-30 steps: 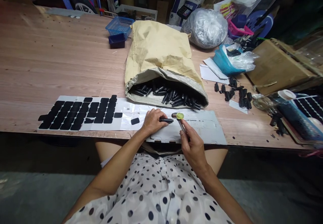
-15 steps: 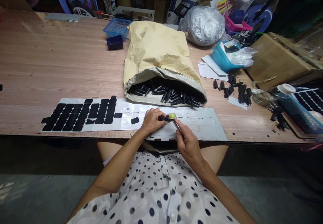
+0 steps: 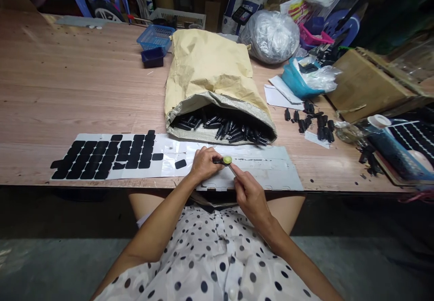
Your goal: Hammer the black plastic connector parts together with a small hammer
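Over the grey board (image 3: pixel 283 165) at the table's front edge, my left hand (image 3: pixel 204 165) is closed on a small black part (image 3: pixel 217 160) that points right. My right hand (image 3: pixel 251 193) grips a thin metal-shafted tool (image 3: pixel 232 169), held slanting up to the left. A round yellow-green piece (image 3: pixel 227 159) sits at the tool's upper end, against the tip of the black part; I cannot tell which of the two it belongs to. Just beyond my hands lies a paper sack (image 3: pixel 210 61), its mouth facing me, with many slim black parts (image 3: pixel 233 129) inside.
A white sheet (image 3: pixel 115 174) carrying rows of black rounded squares lies to the left. Loose black pieces (image 3: pixel 323 127), a teal basket (image 3: pixel 294 82) and a cardboard box (image 3: pixel 369 84) are at the right. Blue baskets (image 3: pixel 156 39) stand behind the sack's left side.
My right hand and the tool have shifted slightly left, bringing the yellow-green piece closer to my left hand. My left hand keeps its grip on the black part.
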Action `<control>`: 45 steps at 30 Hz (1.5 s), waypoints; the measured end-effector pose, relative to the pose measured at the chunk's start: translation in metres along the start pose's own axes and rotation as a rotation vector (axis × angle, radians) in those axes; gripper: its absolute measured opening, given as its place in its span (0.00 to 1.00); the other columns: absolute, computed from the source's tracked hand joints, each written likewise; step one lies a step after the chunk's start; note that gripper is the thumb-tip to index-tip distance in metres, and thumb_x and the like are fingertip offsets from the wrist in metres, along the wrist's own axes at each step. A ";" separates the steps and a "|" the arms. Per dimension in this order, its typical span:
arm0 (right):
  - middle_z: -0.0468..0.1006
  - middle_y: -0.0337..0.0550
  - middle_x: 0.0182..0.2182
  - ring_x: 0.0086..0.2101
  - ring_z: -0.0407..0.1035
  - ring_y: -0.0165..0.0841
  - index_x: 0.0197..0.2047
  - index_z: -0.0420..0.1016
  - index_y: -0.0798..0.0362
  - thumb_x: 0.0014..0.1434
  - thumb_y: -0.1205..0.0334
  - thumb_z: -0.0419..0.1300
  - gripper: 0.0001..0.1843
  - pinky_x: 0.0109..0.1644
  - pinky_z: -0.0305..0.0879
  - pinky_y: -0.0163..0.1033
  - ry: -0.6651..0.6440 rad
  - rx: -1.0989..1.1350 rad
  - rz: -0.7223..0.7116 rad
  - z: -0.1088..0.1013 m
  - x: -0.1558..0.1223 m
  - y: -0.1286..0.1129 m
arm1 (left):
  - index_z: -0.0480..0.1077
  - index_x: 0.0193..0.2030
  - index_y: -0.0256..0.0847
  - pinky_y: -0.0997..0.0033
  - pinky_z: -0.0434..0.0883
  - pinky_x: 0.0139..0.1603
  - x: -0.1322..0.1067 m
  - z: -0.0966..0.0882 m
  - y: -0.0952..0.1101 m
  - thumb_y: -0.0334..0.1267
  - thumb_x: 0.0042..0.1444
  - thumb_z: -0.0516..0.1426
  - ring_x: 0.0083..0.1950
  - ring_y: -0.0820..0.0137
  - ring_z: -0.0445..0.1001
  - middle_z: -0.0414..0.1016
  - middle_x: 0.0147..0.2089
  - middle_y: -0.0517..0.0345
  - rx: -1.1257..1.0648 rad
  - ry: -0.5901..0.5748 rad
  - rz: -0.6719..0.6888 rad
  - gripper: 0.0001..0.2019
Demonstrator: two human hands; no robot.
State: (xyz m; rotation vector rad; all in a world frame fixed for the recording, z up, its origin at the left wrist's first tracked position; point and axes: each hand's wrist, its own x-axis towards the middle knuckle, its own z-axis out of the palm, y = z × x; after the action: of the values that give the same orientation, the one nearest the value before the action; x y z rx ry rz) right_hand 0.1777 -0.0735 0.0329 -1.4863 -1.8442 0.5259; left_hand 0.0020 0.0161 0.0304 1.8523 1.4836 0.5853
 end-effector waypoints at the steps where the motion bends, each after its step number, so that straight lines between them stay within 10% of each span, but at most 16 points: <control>1: 0.80 0.43 0.36 0.37 0.75 0.36 0.66 0.75 0.42 0.70 0.61 0.50 0.25 0.45 0.75 0.41 0.018 0.007 0.000 -0.002 0.001 0.000 | 0.82 0.34 0.47 0.56 0.66 0.55 0.000 0.001 0.000 0.35 0.51 0.68 0.48 0.60 0.72 0.79 0.38 0.59 -0.002 0.004 -0.001 0.03; 10: 0.83 0.44 0.42 0.43 0.77 0.37 0.65 0.75 0.42 0.70 0.61 0.49 0.25 0.48 0.75 0.42 0.036 -0.016 0.040 -0.004 -0.003 0.008 | 0.82 0.35 0.47 0.55 0.68 0.56 -0.002 0.002 -0.002 0.36 0.51 0.68 0.47 0.60 0.72 0.80 0.38 0.59 -0.008 0.028 0.006 0.04; 17: 0.82 0.48 0.44 0.42 0.74 0.42 0.60 0.79 0.44 0.67 0.58 0.52 0.23 0.45 0.69 0.46 0.377 -0.339 0.137 -0.040 0.013 0.058 | 0.81 0.39 0.46 0.54 0.69 0.54 -0.009 -0.002 -0.004 0.37 0.56 0.65 0.48 0.59 0.71 0.79 0.40 0.56 0.048 0.015 0.084 0.05; 23: 0.76 0.55 0.36 0.36 0.64 0.43 0.49 0.85 0.51 0.63 0.64 0.54 0.19 0.38 0.58 0.47 0.404 -0.612 0.262 -0.056 0.022 0.116 | 0.76 0.49 0.43 0.67 0.74 0.44 -0.079 0.014 0.000 0.41 0.69 0.53 0.43 0.65 0.77 0.80 0.43 0.53 -0.142 -0.323 0.409 0.12; 31: 0.74 0.55 0.41 0.37 0.63 0.41 0.48 0.85 0.49 0.63 0.65 0.54 0.18 0.38 0.54 0.47 0.514 -0.588 0.240 -0.042 0.020 0.120 | 0.76 0.50 0.46 0.58 0.76 0.53 -0.108 0.048 -0.049 0.44 0.69 0.49 0.53 0.55 0.81 0.83 0.49 0.49 0.093 -0.408 -0.129 0.15; 35: 0.74 0.55 0.39 0.36 0.61 0.41 0.49 0.85 0.50 0.63 0.64 0.54 0.18 0.38 0.52 0.46 0.504 -0.575 0.250 -0.043 0.020 0.122 | 0.73 0.59 0.50 0.56 0.75 0.60 -0.102 0.059 -0.067 0.39 0.68 0.51 0.60 0.55 0.78 0.83 0.53 0.51 0.160 -0.286 -0.168 0.17; 40: 0.73 0.52 0.41 0.36 0.60 0.39 0.50 0.84 0.50 0.62 0.66 0.57 0.17 0.38 0.49 0.43 0.473 -0.587 0.295 -0.042 0.022 0.119 | 0.68 0.66 0.46 0.53 0.70 0.67 -0.099 0.054 -0.049 0.39 0.67 0.52 0.67 0.53 0.72 0.80 0.60 0.47 0.254 -0.361 -0.234 0.22; 45: 0.72 0.49 0.39 0.35 0.59 0.37 0.48 0.84 0.49 0.63 0.66 0.56 0.16 0.38 0.47 0.41 0.495 -0.615 0.313 -0.040 0.022 0.116 | 0.73 0.63 0.45 0.58 0.74 0.59 -0.105 0.007 -0.008 0.44 0.69 0.52 0.59 0.55 0.78 0.81 0.57 0.47 0.183 -0.637 -0.089 0.20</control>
State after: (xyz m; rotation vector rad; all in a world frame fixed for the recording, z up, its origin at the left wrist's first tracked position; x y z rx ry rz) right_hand 0.2828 -0.0268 -0.0148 -2.0946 -1.4374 -0.2988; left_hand -0.0241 -0.0858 0.0272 1.8542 1.1975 -0.1891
